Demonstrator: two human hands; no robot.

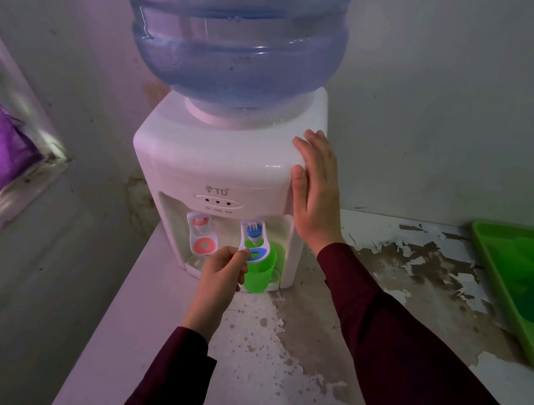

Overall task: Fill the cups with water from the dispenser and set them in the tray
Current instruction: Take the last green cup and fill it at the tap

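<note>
Counter: worn white countertop (267,376) with peeling, stained paint, set against grey walls; it carries everything in play.
Dispenser: white plastic tabletop water dispenser (216,160) sits at the far middle of the counter, topped by a large translucent blue water bottle (228,33), so gravity feeds the taps.
Taps: red-ringed paddle tap (203,238) on the left, blue-ringed paddle tap (254,245) on the right.
Cup: translucent green plastic cup (260,270) stands upright in the dispenser's bay directly beneath the blue tap, placed to catch the stream; its water level cannot be read.
Left hand: left hand (224,269) reaches in from the near side, fingers curled with the fingertips pinching the blue tap's paddle edge, just beside the cup, probably to work the paddle and run the water.
Right hand: right hand (316,189) lies flat on the dispenser's upper right corner, fingers straight and close together, likely bracing the light unit against the push on the tap.
Tray: green rectangular plastic tray (492,263) waits at the far right, well apart from the dispenser, holding darker green shapes that may be cups; too blurred to be sure.
Stage: filling appears underway; moving the cup to the tray is not yet done.
</note>
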